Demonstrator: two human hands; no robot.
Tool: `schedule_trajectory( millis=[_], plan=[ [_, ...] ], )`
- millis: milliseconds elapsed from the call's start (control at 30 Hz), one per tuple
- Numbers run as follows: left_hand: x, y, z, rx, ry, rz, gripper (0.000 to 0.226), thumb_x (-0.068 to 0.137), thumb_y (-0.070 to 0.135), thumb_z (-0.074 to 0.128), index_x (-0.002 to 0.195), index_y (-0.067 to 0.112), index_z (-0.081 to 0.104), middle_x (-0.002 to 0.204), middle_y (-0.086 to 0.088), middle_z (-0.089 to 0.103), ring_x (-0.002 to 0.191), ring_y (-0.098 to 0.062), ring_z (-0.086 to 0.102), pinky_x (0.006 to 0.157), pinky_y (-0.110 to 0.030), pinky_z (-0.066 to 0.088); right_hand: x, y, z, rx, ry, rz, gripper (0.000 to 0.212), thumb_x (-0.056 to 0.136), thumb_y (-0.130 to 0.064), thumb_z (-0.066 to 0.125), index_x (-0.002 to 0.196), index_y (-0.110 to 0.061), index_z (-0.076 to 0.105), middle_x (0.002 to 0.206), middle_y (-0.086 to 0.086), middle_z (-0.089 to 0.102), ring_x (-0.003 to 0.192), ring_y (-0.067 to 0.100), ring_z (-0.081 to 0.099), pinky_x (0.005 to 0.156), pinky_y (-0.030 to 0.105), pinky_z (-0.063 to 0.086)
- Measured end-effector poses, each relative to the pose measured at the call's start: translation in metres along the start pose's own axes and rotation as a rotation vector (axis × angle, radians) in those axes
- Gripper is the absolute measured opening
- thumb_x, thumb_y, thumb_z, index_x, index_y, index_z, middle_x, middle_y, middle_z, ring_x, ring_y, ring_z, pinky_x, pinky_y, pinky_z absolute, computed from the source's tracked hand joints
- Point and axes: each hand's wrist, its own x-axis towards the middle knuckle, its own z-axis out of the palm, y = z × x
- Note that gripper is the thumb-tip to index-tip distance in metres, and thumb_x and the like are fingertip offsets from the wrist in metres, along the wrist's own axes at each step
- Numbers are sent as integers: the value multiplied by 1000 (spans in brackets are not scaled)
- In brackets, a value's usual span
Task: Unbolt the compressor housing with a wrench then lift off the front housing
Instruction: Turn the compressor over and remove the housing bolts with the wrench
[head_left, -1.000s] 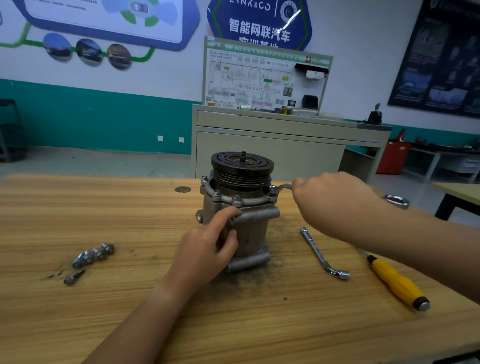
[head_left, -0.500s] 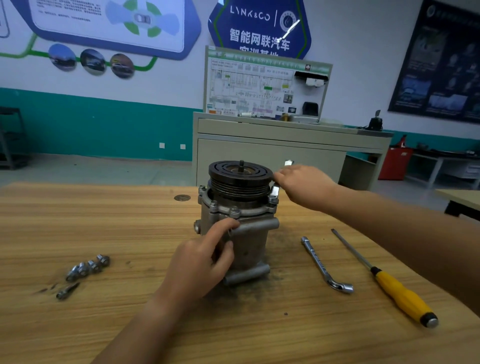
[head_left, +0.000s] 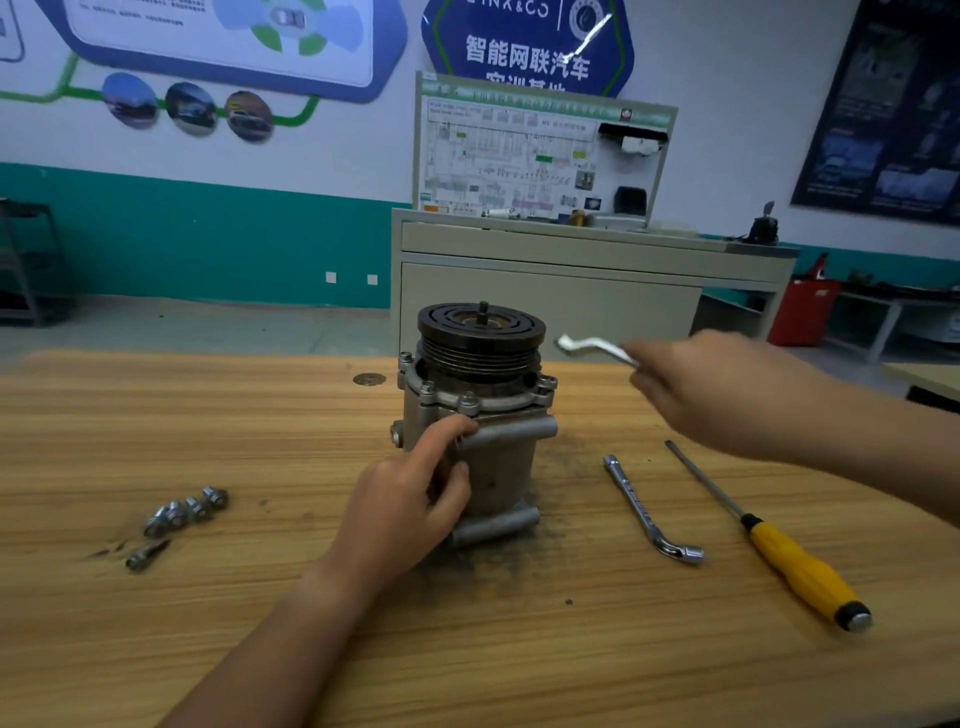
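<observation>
I see wooden counter in workshop, compressor upright mid-counter, loose bolts at left. Left hand grips compressor body; right hand clenched round wrench, above counter, blurred.

Left hand grips compressor, index finger extended; right hand raised, blurred, fingers curled round wrench.

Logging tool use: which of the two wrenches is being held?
The bent flat wrench, gripped by the right hand up beside the pulley. The L-shaped socket wrench lies untouched on the table.
</observation>
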Motion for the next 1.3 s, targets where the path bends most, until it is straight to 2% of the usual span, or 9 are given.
schedule_trajectory(
  millis=[100,200,433,600,833,967,1100,1200,1300],
  plan=[
    [0,0,0,1,9,12,36,84,22,53,118,31,48,56,13,48,42,-3,44,39,-19,37,2,-12,11,-164,-40,-24,35,98,-20,38,132,-26,35,64,-7,38,53,6,37,44,19,29],
    [1,-2,1,9,15,11,38,83,24,51,116,40,40,54,13,45,42,-6,43,41,-20,36,11,-14,13,-305,-19,-48,41,94,-10,40,133,-23,36,59,-4,35,48,9,33,40,21,25],
    [0,-3,3,-8,30,24,36,84,22,53,118,33,48,57,11,50,52,-11,51,41,-20,37,12,-26,-1,-567,-111,-176,33,89,0,46,121,-7,42,55,-1,32,43,13,29,36,24,22],
    [1,-3,4,-17,25,23,36,84,25,51,117,38,47,56,6,54,51,-12,52,43,-24,40,15,-24,10,-543,-115,-151,47,91,-4,41,135,-6,25,56,-2,34,44,12,32,38,23,27],
    [1,-6,2,7,11,32,33,84,34,47,117,39,42,50,23,36,47,14,44,45,0,27,37,2,16,-542,-79,-118,48,94,-13,46,135,-21,22,63,-5,35,49,7,33,42,19,24],
    [4,-6,2,5,3,56,32,83,38,40,115,43,38,60,19,45,59,-1,51,44,-1,28,65,0,41,-408,55,-115,37,92,-8,47,125,-20,33,83,-4,56,77,16,57,67,24,40],
    [7,-3,3,19,21,74,30,83,35,42,113,39,40,63,19,44,57,-2,49,45,-1,26,85,-7,54,-336,184,-141,32,94,-8,43,124,-19,42,113,0,60,103,18,56,96,27,38],
    [6,-4,2,16,20,69,31,83,34,43,113,40,41,60,22,43,58,-2,51,45,-1,27,76,0,44,-125,276,17,28,97,-14,40,124,-20,43,93,-1,61,85,16,59,75,26,48],
    [6,-6,4,5,4,59,32,82,41,39,114,43,38,57,22,46,54,2,52,46,-5,31,48,12,27,180,400,176,22,98,-26,34,114,-15,43,60,-2,48,51,13,47,42,27,35]
  ],
)
